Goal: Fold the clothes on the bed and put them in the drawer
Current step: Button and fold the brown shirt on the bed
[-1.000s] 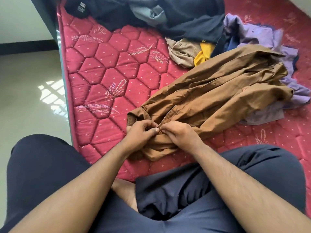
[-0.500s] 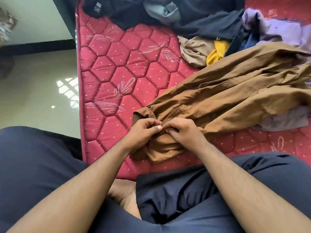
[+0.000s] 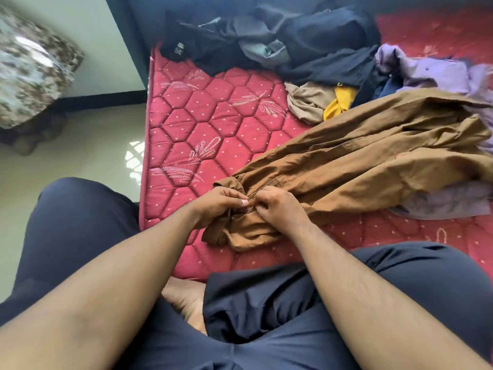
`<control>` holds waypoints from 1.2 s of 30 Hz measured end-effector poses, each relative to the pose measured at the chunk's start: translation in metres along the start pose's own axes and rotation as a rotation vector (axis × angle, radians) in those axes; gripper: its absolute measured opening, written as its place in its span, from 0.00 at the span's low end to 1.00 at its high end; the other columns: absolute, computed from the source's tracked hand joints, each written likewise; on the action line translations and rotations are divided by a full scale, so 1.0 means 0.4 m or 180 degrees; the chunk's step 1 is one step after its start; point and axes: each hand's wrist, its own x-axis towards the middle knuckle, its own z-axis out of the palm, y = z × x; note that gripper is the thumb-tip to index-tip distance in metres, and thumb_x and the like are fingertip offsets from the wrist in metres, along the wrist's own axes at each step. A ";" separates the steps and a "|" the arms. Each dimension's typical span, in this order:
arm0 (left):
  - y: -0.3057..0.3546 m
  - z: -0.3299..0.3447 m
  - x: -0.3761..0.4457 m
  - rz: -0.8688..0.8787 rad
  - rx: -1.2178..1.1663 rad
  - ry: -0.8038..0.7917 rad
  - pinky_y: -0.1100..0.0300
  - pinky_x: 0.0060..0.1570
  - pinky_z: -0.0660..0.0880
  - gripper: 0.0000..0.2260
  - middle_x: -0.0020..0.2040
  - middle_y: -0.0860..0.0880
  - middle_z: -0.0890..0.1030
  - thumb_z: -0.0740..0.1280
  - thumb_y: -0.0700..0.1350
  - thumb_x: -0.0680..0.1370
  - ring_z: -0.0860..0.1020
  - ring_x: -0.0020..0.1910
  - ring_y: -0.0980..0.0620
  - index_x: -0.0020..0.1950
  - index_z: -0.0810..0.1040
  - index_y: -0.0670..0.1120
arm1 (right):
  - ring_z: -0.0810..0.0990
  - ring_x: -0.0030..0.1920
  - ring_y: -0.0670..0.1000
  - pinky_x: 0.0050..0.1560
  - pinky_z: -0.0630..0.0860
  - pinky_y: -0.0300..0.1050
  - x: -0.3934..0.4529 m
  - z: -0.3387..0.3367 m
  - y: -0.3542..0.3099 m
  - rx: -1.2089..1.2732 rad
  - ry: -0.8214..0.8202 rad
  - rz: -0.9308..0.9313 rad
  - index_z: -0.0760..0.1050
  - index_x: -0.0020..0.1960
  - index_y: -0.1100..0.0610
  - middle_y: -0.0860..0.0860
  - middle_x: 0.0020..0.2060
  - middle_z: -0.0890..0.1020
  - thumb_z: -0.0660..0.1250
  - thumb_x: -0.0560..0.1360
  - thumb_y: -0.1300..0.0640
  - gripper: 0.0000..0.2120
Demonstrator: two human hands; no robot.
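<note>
**Fastening the brown trousers before the fold**

Here we have the brown trousers [image 3: 360, 166] stretched across the red quilted mattress [image 3: 213, 124], waistband end nearest us and the legs running away toward the far right. Both our hands meet at the waistband. Our left hand [image 3: 216, 206] has its fingers curled in, thumb and forefinger pinching a bit of the brown cloth at the fly; our right hand [image 3: 280, 209] is curled the same way, pinching the facing edge, so the two sets of fingertips all but touch. We judge that we are closing a button or zip, though the fastener itself is hidden under our fingers.

Beyond the trousers, further up the mattress, lies the unsorted heap: a beige garment [image 3: 309, 102] with a yellow garment [image 3: 338, 102] just beside it, dark clothes [image 3: 306, 41] bunched near the mattress's far edge, and a lilac garment [image 3: 426, 68] partly under the trouser legs. Off the mattress's left side is pale floor [image 3: 80, 156] and a blurred patterned object [image 3: 32, 65]. No drawer is in view.

So the task is early: nothing visible is folded yet. Next, we think, the trousers need smoothing flat, one leg laid over the other, then folding toward the waistband. That calls for freeing the legs from the lilac garment first, or it may drag along.
</note>
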 end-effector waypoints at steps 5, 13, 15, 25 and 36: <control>0.040 0.052 -0.008 -0.0297 0.0870 0.0231 0.67 0.33 0.73 0.08 0.34 0.48 0.78 0.68 0.35 0.77 0.74 0.33 0.56 0.39 0.78 0.42 | 0.81 0.44 0.58 0.44 0.77 0.47 -0.037 -0.015 0.012 0.0076 -0.0088 0.0263 0.81 0.40 0.57 0.54 0.40 0.83 0.68 0.68 0.62 0.04; 0.121 0.136 0.040 -0.0391 0.2198 0.0499 0.67 0.22 0.66 0.07 0.28 0.48 0.73 0.69 0.36 0.73 0.69 0.26 0.53 0.35 0.76 0.42 | 0.82 0.46 0.57 0.45 0.79 0.52 -0.053 -0.029 0.031 0.0454 0.0219 0.0339 0.82 0.44 0.56 0.54 0.42 0.83 0.66 0.70 0.62 0.07; 0.134 0.150 0.042 -0.0213 0.2474 0.0556 0.65 0.23 0.66 0.12 0.26 0.50 0.73 0.72 0.40 0.72 0.70 0.25 0.54 0.30 0.73 0.44 | 0.82 0.47 0.55 0.47 0.80 0.52 -0.075 -0.035 0.039 0.0536 0.0397 0.0332 0.82 0.48 0.55 0.52 0.44 0.83 0.66 0.71 0.61 0.09; 0.145 0.052 0.015 0.0803 0.2210 0.0557 0.44 0.51 0.75 0.09 0.30 0.58 0.80 0.72 0.60 0.63 0.75 0.33 0.59 0.38 0.82 0.58 | 0.83 0.44 0.50 0.44 0.80 0.50 -0.034 -0.068 0.005 0.0778 0.1254 0.0148 0.83 0.45 0.58 0.50 0.42 0.85 0.71 0.70 0.64 0.05; 0.038 0.011 -0.030 0.0747 0.0533 0.0055 0.63 0.42 0.73 0.08 0.39 0.47 0.81 0.69 0.41 0.73 0.77 0.39 0.55 0.47 0.82 0.36 | 0.82 0.43 0.50 0.43 0.80 0.50 -0.010 -0.028 -0.005 0.0637 0.0864 -0.0367 0.82 0.40 0.61 0.51 0.41 0.83 0.73 0.69 0.66 0.02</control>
